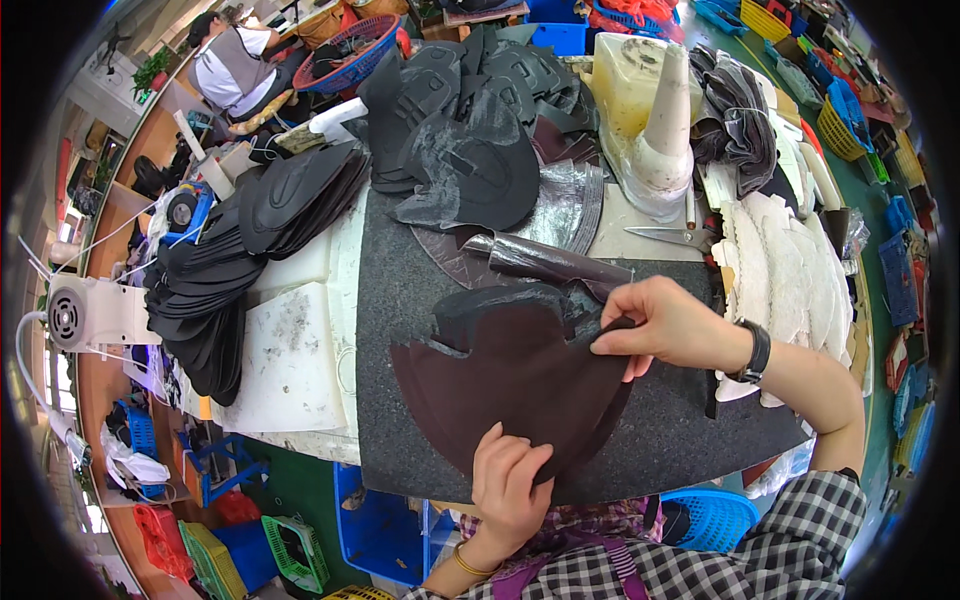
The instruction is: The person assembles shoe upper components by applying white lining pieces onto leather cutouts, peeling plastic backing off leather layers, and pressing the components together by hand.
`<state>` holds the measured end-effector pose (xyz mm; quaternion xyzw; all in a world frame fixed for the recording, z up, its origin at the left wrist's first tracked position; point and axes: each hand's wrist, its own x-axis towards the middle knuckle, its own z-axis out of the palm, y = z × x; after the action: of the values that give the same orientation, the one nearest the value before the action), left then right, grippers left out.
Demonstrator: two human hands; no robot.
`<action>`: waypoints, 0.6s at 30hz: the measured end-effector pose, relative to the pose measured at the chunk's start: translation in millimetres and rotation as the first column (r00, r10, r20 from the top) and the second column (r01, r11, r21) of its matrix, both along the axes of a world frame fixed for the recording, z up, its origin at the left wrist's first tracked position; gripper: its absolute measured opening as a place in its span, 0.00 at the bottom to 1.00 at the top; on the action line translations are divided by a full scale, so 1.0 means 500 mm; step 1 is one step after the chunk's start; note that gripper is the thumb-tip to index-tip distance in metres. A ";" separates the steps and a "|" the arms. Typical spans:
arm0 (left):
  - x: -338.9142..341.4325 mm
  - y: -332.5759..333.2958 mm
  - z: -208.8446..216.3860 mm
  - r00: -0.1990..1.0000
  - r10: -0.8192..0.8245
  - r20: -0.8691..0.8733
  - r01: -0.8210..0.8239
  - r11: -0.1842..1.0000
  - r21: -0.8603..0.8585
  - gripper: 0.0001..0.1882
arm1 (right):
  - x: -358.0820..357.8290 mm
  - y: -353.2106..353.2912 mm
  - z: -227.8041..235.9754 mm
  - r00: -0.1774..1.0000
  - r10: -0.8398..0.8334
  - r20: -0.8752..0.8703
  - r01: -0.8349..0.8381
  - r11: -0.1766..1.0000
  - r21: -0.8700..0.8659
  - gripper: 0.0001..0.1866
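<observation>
A dark brown, fan-shaped leather shoe-upper piece (510,385) lies on the dark grey work mat (400,440) in front of me. Its upper edge shows a blackish lining with grey, glue-like smears. My right hand (660,325) pinches the piece at its upper right corner, thumb and fingers closed on the edge. At the lower edge, near the front of the mat, my left hand (510,485) holds the piece between thumb and bent fingers. Just beyond it lies a rolled, shiny dark brown sheet (545,265).
Black smeared cut pieces (470,165) are heaped behind. Fanned black pieces (275,205) lie left, white stacked pieces (785,280) right. Scissors (670,236) rest beside a white cone-topped glue container (660,160). Another person (235,75) sits far left. Blue crates (380,535) stand below.
</observation>
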<state>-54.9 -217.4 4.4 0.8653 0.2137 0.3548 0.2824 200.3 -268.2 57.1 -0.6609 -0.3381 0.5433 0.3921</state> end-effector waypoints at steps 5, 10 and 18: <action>-0.008 0.003 0.002 0.985 -0.117 -0.124 0.128 0.988 0.083 0.18 | 0.001 -0.009 -0.028 0.998 -0.050 0.034 0.052 0.998 -0.041 0.10; -0.007 -0.002 0.019 0.967 -0.143 -0.210 0.171 0.978 0.119 0.17 | 0.002 0.001 -0.017 0.993 0.019 0.120 -0.011 0.998 -0.065 0.10; -0.006 0.068 0.055 0.966 -0.136 -0.221 0.178 0.967 0.180 0.09 | -0.086 -0.049 -0.011 0.250 0.015 0.968 -0.763 0.619 0.187 0.15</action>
<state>-57.7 -183.4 31.7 0.9355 0.1359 0.2589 0.1984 157.2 -292.6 51.8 -0.5435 -0.8215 0.0167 0.1714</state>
